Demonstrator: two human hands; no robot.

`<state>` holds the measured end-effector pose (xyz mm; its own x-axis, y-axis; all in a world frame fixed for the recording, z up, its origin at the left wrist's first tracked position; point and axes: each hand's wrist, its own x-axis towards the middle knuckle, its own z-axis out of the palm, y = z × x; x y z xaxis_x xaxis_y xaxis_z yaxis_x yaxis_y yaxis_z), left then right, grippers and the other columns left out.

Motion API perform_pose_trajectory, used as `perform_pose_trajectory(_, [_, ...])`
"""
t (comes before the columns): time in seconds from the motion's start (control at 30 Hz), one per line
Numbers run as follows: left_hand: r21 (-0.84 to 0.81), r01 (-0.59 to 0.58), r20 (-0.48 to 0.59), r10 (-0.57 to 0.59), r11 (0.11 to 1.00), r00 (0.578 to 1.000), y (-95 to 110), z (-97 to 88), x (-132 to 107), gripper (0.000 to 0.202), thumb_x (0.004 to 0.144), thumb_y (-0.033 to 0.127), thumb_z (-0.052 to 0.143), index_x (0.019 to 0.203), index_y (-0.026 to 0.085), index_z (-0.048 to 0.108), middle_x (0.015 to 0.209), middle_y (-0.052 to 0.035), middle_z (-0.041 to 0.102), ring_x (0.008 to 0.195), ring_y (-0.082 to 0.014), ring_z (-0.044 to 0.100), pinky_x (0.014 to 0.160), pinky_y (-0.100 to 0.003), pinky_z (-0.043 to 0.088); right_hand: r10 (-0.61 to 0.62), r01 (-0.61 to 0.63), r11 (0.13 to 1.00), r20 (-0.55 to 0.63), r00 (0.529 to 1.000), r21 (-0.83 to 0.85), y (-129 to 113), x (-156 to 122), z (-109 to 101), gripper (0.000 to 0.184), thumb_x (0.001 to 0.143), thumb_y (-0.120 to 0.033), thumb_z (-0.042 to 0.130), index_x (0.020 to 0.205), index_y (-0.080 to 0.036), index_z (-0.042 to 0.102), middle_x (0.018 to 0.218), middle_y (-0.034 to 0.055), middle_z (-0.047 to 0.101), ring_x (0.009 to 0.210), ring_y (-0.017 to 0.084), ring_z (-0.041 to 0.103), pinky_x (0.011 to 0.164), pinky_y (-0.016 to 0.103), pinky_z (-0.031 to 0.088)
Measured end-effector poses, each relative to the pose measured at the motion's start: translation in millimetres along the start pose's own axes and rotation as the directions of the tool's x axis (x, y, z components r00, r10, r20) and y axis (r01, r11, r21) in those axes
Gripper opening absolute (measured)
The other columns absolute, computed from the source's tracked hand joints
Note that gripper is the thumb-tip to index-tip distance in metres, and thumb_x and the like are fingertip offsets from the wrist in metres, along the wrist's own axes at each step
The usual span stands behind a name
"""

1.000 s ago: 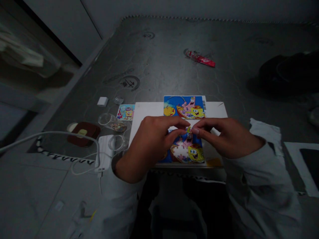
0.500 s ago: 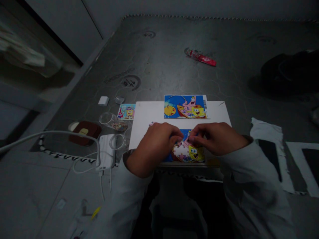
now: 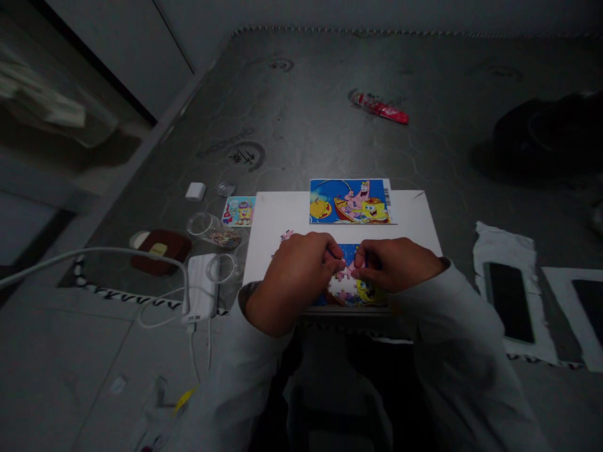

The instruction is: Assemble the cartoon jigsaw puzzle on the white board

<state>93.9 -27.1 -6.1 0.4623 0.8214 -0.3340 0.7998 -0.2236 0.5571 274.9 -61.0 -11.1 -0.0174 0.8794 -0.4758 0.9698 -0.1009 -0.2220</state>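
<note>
A partly built cartoon jigsaw puzzle (image 3: 351, 290) lies on a white board (image 3: 287, 216), near its front edge. My left hand (image 3: 296, 273) and my right hand (image 3: 396, 263) rest curled on the puzzle, fingertips meeting at a small pink puzzle piece (image 3: 346, 271). Both hands pinch that piece against the puzzle. A printed reference picture (image 3: 349, 201) of the same cartoon lies at the board's far edge. A loose piece (image 3: 286, 235) shows just above my left hand.
Left of the board lie a small cartoon card (image 3: 238, 211), clear plastic cups (image 3: 221, 267), a dark red case (image 3: 160, 250), a white charger (image 3: 195, 191) and a white cable (image 3: 94, 254). A red wrapper (image 3: 379, 108) lies far back. A dark phone (image 3: 509, 300) on white cloth sits right.
Both hands have dropped from above the puzzle down onto it and drawn toward me. The piece held between the fingertips now sits against the puzzle surface.
</note>
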Motion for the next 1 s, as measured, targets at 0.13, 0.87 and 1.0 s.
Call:
perform_pose_trajectory(0.13, [0.03,0.019,-0.012,-0.018,0.999,1.0,0,3.7,2,0.013,0.087,0.03,0.079,0.099,0.025,0.078,0.086,0.001,0.08,0.087,-0.0228,0.072,0.077,-0.035,0.044,-0.01,0.01,1.0,-0.007,1.0,-0.004,1,2,1,0.009,0.085,-0.037,0.075,0.089,-0.029,0.072,0.082,-0.0013,0.075,0.073,0.017,0.064,0.061,0.029,0.036])
perform_pose_trajectory(0.87, [0.172,0.127,-0.089,-0.113,0.977,0.99,0,12.1,2,0.024,0.081,0.044,0.084,0.097,0.029,0.074,0.093,-0.0006,0.078,0.094,-0.0295,0.07,0.07,-0.037,0.041,-0.033,0.033,0.999,-0.016,0.999,-0.009,1,2,3,0.006,0.085,-0.033,0.074,0.088,-0.028,0.072,0.08,-0.001,0.074,0.071,0.017,0.063,0.062,0.029,0.036])
perform_pose_trajectory(1.0, [0.162,0.123,-0.105,-0.107,0.979,0.989,-3,11.0,3,0.027,0.079,0.047,0.086,0.095,0.029,0.074,0.092,-0.0012,0.078,0.098,-0.0304,0.069,0.074,-0.038,0.044,-0.028,0.027,0.999,-0.019,0.999,-0.021,2,2,3,0.008,0.084,-0.034,0.074,0.089,-0.028,0.072,0.078,-0.0012,0.073,0.07,0.017,0.063,0.061,0.029,0.036])
